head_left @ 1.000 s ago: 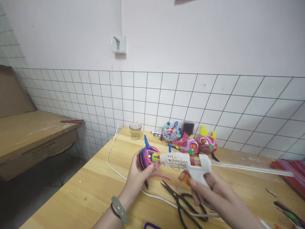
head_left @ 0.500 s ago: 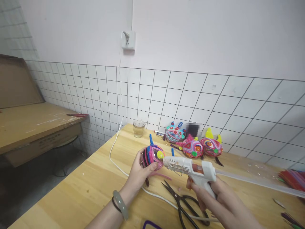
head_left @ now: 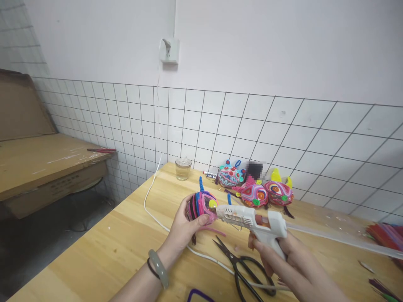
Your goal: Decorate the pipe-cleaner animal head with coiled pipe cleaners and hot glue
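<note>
My left hand point(head_left: 188, 224) is closed around a round ornament point(head_left: 199, 204) striped in pink, blue and black, with a blue stalk on top and a yellow disc on its front. Closed about the handle of a white hot glue gun point(head_left: 242, 214) is my right hand point(head_left: 280, 260). The gun's nozzle is right by the yellow disc; I cannot tell if it touches. A long clear glue stick point(head_left: 340, 240) runs out of the gun's rear. Below the gun lies a pair of black scissors point(head_left: 236, 262), partly hidden by my right hand.
Finished-looking ornaments point(head_left: 254, 193) in bright colours sit by the wall, near a marker point(head_left: 210, 174) and a glass jar point(head_left: 183, 170). A white cord point(head_left: 151, 209) crosses the table. Colourful strips point(head_left: 382, 235) lie at right. Another table point(head_left: 56, 163) stands at left.
Both hands keep their holds. The glue gun and ornament stay close together with hardly any movement; the whole view shifts very slightly.
</note>
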